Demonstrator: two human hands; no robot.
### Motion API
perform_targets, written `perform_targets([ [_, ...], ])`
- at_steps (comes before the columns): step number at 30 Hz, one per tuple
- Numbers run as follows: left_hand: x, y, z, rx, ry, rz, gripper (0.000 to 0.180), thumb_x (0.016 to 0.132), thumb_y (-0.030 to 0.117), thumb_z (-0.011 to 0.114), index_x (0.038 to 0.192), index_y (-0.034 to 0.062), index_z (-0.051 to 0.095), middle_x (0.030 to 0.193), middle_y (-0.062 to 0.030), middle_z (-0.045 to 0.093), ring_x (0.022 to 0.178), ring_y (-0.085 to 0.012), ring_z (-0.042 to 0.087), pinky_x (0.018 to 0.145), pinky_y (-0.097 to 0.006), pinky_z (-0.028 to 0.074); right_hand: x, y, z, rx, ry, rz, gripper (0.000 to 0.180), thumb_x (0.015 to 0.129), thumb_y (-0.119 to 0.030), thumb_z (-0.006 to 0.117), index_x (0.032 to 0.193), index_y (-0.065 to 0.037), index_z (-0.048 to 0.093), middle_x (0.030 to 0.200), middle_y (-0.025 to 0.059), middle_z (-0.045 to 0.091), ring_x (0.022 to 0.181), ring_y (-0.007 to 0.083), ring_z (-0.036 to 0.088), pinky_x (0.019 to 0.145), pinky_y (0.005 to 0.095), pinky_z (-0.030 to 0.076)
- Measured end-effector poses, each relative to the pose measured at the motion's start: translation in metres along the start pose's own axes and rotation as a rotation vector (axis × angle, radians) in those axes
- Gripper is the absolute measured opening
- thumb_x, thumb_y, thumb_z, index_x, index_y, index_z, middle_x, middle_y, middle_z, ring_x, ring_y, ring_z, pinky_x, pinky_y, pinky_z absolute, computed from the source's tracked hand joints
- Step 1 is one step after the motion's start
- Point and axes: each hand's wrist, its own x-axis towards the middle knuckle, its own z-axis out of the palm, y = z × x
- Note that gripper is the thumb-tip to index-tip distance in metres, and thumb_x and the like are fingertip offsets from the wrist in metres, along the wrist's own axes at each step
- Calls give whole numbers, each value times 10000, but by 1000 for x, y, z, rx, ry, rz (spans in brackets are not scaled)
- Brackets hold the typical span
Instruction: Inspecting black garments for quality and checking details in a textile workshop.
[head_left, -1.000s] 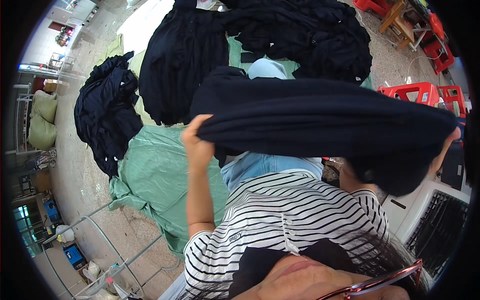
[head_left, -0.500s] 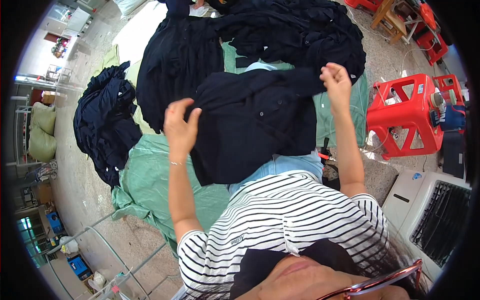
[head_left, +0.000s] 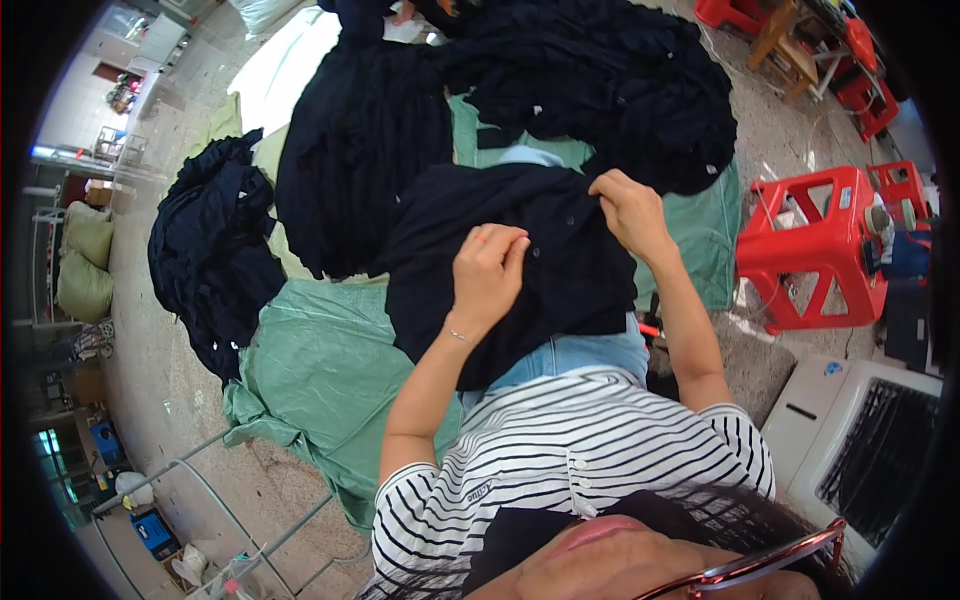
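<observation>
Across my lap, over light blue jeans (head_left: 590, 350), lies a dark navy buttoned garment (head_left: 450, 240) with small round buttons down its front. My left hand (head_left: 488, 280) is over its middle, thumb and fingertips pinched together close to a button. Whether cloth or something smaller is between those fingertips is too small to tell. At the garment's upper right edge my right hand (head_left: 632, 215) is closed, its fingertips pinching the dark cloth.
Dark garments form a large heap (head_left: 640, 90) ahead and a smaller pile (head_left: 210, 240) at left. Green plastic sheeting (head_left: 320, 350) lies beneath. At right stand a red plastic stool (head_left: 810, 250) and a white appliance with a dark grille (head_left: 880, 450). Metal tubing (head_left: 220, 500) runs at lower left.
My left hand has moved right, from the garment's left side to its middle, and its fingers have closed. My right hand has come inward and slightly down, drawing the garment's right part in.
</observation>
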Motion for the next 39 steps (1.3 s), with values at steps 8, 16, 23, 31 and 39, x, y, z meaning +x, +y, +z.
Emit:
perform_targets([
  [8, 2, 7, 17, 65, -47, 48, 296, 823, 190, 789, 1032, 4, 691, 927, -99, 608, 848, -294, 597, 740, -374, 488, 23, -14, -22, 403, 528, -91, 173, 846, 148, 591, 956, 31, 656, 1008, 102, 709, 827, 186, 692, 730, 260, 536],
  [16, 10, -16, 13, -451, -202, -471, 187, 928, 147, 709, 903, -37, 714, 734, -14, 660, 649, -37, 520, 574, -236, 408, 16, -39, 10, 236, 478, 137, 288, 824, 50, 681, 1095, 8, 593, 1121, 177, 592, 1054, 326, 596, 921, 383, 490],
  [23, 5, -16, 26, -778, -125, -579, 149, 904, 126, 746, 940, -18, 731, 772, 23, 671, 689, -20, 543, 593, -202, 432, -45, -81, 33, 241, 103, -104, 227, 733, -126, 827, 858, -56, 650, 882, 80, 605, 847, 283, 592, 707, 388, 448],
  [31, 5, -8, 18, -479, -165, -479, 159, 898, 129, 738, 933, -25, 720, 754, -35, 698, 666, -45, 577, 594, -229, 465, -47, -86, 16, 427, -38, -36, 194, 768, 34, 759, 928, 0, 655, 812, 120, 593, 710, 292, 615, 605, 362, 475],
  [39, 3, -19, 2, -945, -401, -659, 107, 935, 86, 702, 904, -15, 717, 811, 33, 652, 740, -18, 541, 655, -188, 436, -42, -91, 12, 445, 147, -43, 225, 728, 96, 738, 918, -1, 667, 820, 112, 617, 720, 269, 631, 608, 329, 491],
])
